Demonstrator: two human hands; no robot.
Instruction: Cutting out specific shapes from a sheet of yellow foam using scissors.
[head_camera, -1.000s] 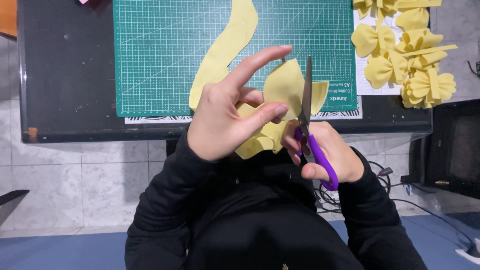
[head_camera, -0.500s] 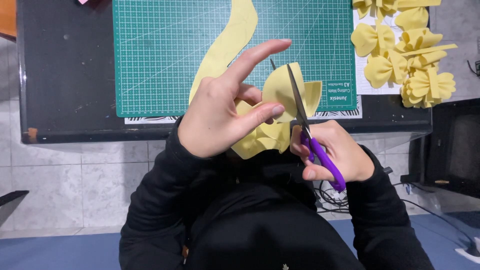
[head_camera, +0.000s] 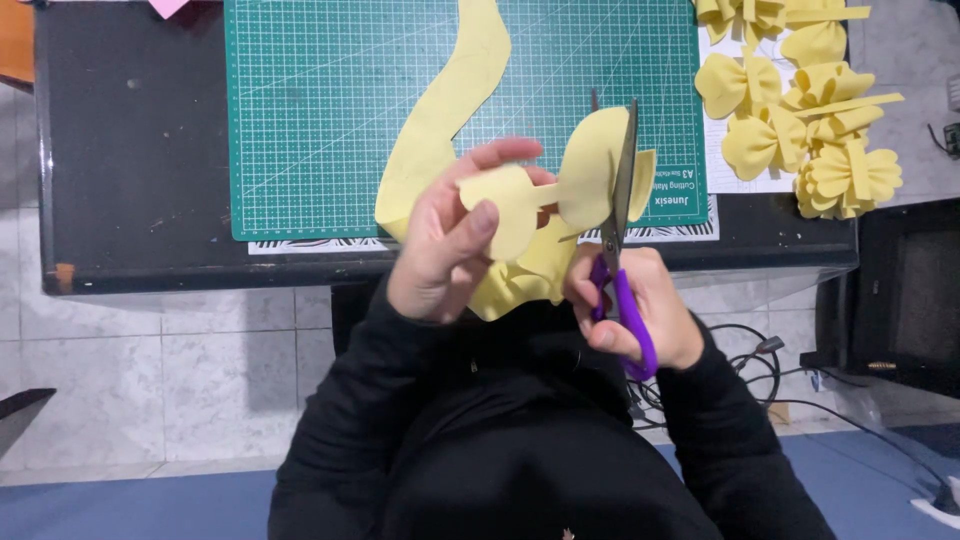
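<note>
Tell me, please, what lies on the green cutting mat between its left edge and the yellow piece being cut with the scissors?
In the head view, a long curved yellow foam strip lies across the green cutting mat, left of the yellow piece; the rest is bare.

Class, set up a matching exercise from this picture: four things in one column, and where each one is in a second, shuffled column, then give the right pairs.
Things:
1. scissors
2. yellow foam cutout
3. cutting mat
4. finished yellow bows

Places:
A. flat on the dark table
B. in the left hand
C. heaped at the table's far right
D. in the right hand

Pairs: 1-D, 2-B, 3-A, 4-C
</note>
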